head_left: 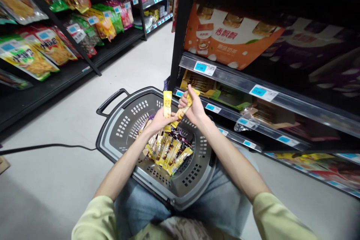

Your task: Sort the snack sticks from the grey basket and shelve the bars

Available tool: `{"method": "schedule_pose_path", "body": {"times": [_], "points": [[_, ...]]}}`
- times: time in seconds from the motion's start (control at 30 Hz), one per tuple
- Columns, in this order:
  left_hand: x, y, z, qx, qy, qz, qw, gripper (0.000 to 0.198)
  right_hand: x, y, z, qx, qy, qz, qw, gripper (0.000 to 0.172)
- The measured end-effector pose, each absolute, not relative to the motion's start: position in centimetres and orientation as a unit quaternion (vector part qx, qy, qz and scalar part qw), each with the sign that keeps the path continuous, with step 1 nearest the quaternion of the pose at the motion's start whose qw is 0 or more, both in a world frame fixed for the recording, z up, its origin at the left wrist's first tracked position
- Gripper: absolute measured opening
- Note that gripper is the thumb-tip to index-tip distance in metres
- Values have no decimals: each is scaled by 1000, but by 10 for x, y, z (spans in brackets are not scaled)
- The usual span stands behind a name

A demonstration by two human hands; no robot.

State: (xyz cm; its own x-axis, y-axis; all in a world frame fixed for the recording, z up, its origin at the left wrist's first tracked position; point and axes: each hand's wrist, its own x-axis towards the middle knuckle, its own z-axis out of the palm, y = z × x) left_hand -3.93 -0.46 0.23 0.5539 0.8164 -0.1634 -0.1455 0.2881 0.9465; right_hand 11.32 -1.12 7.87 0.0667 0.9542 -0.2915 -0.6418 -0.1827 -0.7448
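Note:
A grey shopping basket rests on my lap, with several yellow stick sachets and a few dark ones piled inside. My left hand is closed on one yellow sachet, holding it upright above the basket. Beside it, my right hand grips a bunch of yellow sachets just in front of the low shelf edge. Both hands nearly touch over the basket's far side.
A black shelf unit with blue price tags stands to my right, holding an orange carton and yellow boxes. Snack bags fill shelves on the left. A black cable crosses the pale floor aisle.

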Motion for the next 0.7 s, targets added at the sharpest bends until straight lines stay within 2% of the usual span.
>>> {"method": "schedule_pose_path", "body": {"times": [0.1, 0.3, 0.7], "points": [[-43, -1, -2, 508, 323, 312, 735, 57, 115, -12, 81, -406, -198, 642, 619, 59], [-42, -11, 5, 517, 298, 209, 775, 63, 112, -17, 79, -423, -203, 632, 617, 64], [-38, -15, 7, 496, 314, 250, 770, 58, 91, -27, 72, -381, -298, 643, 593, 59]]}}
